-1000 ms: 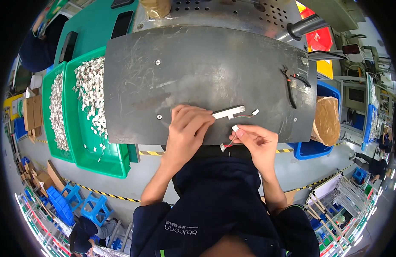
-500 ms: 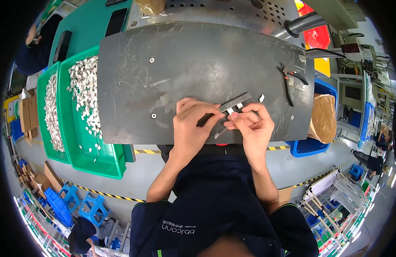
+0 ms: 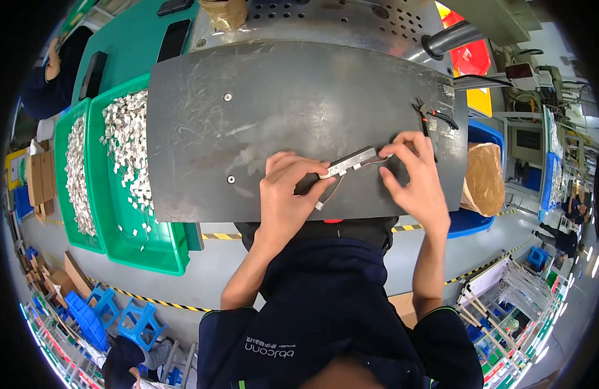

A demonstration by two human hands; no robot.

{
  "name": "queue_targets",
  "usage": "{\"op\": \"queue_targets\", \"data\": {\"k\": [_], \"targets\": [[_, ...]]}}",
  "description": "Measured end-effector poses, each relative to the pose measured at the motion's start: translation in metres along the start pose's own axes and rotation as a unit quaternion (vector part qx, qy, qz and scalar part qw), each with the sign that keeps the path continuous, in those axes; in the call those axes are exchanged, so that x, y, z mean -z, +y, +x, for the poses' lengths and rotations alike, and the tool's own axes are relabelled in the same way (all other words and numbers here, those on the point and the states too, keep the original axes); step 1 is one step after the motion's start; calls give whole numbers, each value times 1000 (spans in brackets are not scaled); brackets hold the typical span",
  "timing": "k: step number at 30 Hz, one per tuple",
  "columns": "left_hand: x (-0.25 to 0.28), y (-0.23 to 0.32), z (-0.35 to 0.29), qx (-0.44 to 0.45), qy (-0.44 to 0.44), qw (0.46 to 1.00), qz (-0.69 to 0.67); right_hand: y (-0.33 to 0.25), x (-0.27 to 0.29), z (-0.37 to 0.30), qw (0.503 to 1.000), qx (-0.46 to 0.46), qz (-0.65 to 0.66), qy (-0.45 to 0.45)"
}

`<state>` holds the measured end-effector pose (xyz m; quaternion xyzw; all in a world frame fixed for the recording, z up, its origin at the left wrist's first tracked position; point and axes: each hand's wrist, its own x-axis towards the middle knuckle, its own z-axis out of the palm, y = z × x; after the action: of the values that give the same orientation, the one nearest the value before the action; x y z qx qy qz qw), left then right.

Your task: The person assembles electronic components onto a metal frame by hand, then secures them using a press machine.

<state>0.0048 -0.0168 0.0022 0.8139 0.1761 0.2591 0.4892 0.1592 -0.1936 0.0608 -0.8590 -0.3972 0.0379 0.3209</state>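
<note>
My left hand pinches the left end of a narrow grey bar that lies slanted on the dark grey work plate. Small white connectors sit along the bar's near edge. From it a thin wire hangs toward me, ending in a white plug. Past the bar's right end, my right hand is spread, thumb apart from the fingers. Its index fingertip is at a small white wire end; whether it touches this is hard to tell.
Black cutting pliers with red marks lie at the plate's right. Green bins with heaps of white connectors stand at left. A blue bin with a brown bag is at right. A metal post rises behind.
My right hand has left the bar's middle, moved right and spread its fingers, reaching the bar's right end. My left hand keeps its hold on the bar.
</note>
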Motion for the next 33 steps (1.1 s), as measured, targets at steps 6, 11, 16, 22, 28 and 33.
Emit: {"op": "queue_targets", "data": {"k": [6,11,16,22,28,33], "targets": [[-2,-5,-2,-21,22,1000,4,16,28,-2,951,-54,30,-303],[0,-2,0,-5,21,1000,4,23,34,-9,940,-91,153,-291],[-1,-1,2,-9,27,1000,2,26,-2,-15,907,-121,395,-86],[-2,-1,1,-6,26,1000,6,19,-32,4,982,106,157,12],[-1,-2,2,5,21,1000,-4,13,-45,0,977,57,207,-6],[2,0,3,33,8,999,-14,21,-46,7,973,70,220,-23]]}}
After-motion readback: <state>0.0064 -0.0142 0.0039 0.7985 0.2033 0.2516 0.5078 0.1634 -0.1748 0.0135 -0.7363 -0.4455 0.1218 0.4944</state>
